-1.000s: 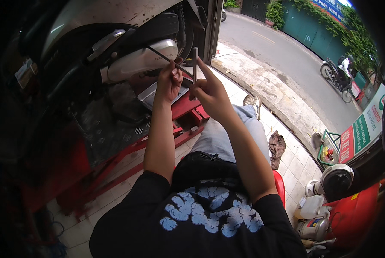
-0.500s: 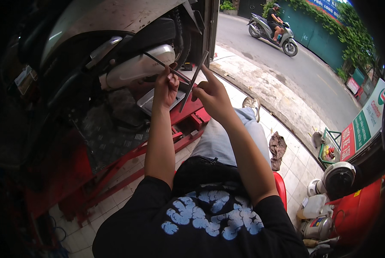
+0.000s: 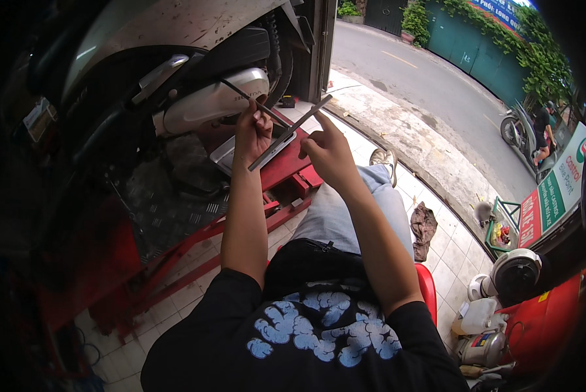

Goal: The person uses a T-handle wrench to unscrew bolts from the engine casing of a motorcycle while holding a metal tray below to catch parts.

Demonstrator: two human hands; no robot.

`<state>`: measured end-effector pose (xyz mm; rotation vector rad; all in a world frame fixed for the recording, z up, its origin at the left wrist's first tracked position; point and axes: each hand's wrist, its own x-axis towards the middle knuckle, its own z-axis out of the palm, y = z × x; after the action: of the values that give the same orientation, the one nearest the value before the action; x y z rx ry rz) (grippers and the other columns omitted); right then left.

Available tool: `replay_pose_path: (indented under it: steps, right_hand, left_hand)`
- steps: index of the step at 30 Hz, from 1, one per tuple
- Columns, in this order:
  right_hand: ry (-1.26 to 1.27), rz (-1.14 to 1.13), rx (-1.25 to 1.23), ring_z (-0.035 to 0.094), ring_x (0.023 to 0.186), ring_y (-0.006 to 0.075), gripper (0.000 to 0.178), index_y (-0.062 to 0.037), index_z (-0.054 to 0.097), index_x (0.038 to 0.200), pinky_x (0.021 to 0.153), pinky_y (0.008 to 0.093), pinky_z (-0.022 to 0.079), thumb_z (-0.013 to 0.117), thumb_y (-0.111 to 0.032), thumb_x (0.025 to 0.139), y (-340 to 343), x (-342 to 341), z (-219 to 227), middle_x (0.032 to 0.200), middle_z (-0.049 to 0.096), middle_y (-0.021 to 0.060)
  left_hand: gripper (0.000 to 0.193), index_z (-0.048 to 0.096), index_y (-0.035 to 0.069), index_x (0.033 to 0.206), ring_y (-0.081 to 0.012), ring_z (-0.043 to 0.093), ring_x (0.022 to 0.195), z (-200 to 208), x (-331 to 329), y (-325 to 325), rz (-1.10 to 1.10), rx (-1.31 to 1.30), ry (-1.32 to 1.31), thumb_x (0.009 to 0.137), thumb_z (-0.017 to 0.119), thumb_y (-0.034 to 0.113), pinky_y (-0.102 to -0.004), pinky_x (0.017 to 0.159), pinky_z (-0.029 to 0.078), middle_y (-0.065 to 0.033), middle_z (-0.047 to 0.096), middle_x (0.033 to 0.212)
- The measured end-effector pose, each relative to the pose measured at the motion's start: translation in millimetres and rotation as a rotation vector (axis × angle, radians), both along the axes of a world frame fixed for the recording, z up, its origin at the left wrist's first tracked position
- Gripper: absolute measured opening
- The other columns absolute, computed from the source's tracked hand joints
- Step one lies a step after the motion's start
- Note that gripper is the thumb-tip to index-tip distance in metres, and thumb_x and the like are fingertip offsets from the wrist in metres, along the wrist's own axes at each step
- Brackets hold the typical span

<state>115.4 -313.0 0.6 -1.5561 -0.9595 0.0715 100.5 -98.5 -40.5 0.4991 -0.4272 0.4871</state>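
Street (image 3: 391,55) at one o'clock, my left hand (image 3: 257,137) pinches the T-handled tool (image 3: 289,134), my unclasped right hand (image 3: 329,150) poking its bar: seemingly mid-turn, needing a flick.

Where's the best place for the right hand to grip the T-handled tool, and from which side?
Probably the upper-right half of the crossbar on the T-handled tool, coming from the right: that straight end juts toward the right hand, whose index finger is right by it. Avoid the thin shaft, which the left hand pinches.
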Motion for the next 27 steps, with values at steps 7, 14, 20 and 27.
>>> replay_pose_path:
  steps: [7, 14, 20, 27]
  right_hand:
    - [-0.284, 0.340, -0.458, 0.064, 0.068, 0.0279, 0.064, -0.0102, 0.044, 0.143, 0.065, 0.0377, 0.049, 0.058, -0.010, 0.080, -2, -52, 15, 0.074, 0.065, 0.0155]
    - [-0.151, -0.023, -0.185, 0.063, 0.064, 0.0166, 0.063, -0.0008, 0.038, 0.143, 0.066, 0.0311, 0.051, 0.057, -0.005, 0.083, -1, -5, -2, 0.073, 0.065, 0.0136]
    - [-0.346, 0.325, -0.298, 0.065, 0.069, 0.0163, 0.065, -0.0113, 0.043, 0.144, 0.070, 0.0298, 0.051, 0.058, -0.003, 0.080, -1, -41, 7, 0.073, 0.064, 0.0108]
    - [-0.067, -0.077, -0.216, 0.068, 0.071, 0.0280, 0.069, -0.0089, 0.039, 0.145, 0.068, 0.0361, 0.052, 0.058, -0.010, 0.079, -8, 7, -5, 0.078, 0.069, 0.0162]
  left_hand:
    - [0.040, 0.053, -0.006, 0.118, -0.0034, 0.049, 0.057, -3, -1, 8, 0.098, 0.011, 0.078, 0.097, 0.059, 0.027, -0.0175, 0.052, 0.039, 0.0043, 0.051, 0.064]
    - [0.040, 0.054, -0.007, 0.117, -0.0035, 0.049, 0.057, -1, 0, 0, 0.133, -0.026, 0.055, 0.097, 0.059, 0.028, -0.0181, 0.053, 0.039, 0.0033, 0.051, 0.064]
    - [0.036, 0.055, -0.005, 0.115, -0.0034, 0.049, 0.058, -6, 0, 9, 0.093, -0.039, 0.057, 0.097, 0.059, 0.027, -0.0175, 0.053, 0.039, 0.0036, 0.051, 0.066]
    - [0.034, 0.056, -0.005, 0.112, -0.0040, 0.049, 0.057, -1, 3, 5, 0.134, -0.052, 0.037, 0.098, 0.058, 0.026, -0.0175, 0.053, 0.039, 0.0029, 0.051, 0.066]
